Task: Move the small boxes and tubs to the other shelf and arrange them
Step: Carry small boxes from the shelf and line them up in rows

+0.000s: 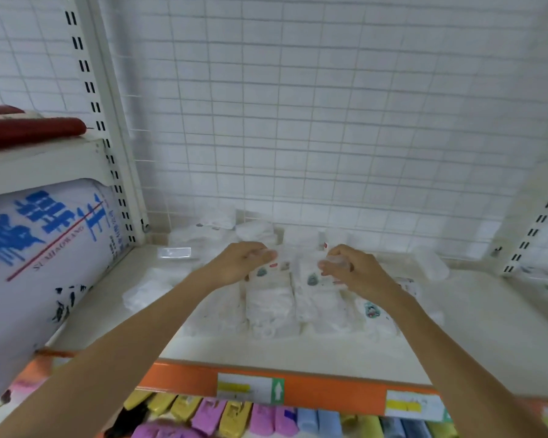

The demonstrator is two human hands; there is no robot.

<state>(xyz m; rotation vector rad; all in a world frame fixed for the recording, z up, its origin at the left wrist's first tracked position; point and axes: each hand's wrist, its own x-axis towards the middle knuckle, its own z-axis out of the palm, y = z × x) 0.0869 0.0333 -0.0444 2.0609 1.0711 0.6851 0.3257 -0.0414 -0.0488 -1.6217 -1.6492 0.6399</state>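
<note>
Both hands reach over the shelf toward a cluster of white packs at its middle. The left hand has its fingers curled, its grip pinching the top of one pack at about 11 o'clock of the cluster. The right hand, at about 1 o'clock, curls its grip round a small clear tub. More white packs lie behind at 12 o'clock, blurred. A big white sack with blue lettering fills the 9 o'clock side. Coloured packs line the lower shelf at 6 o'clock
</note>
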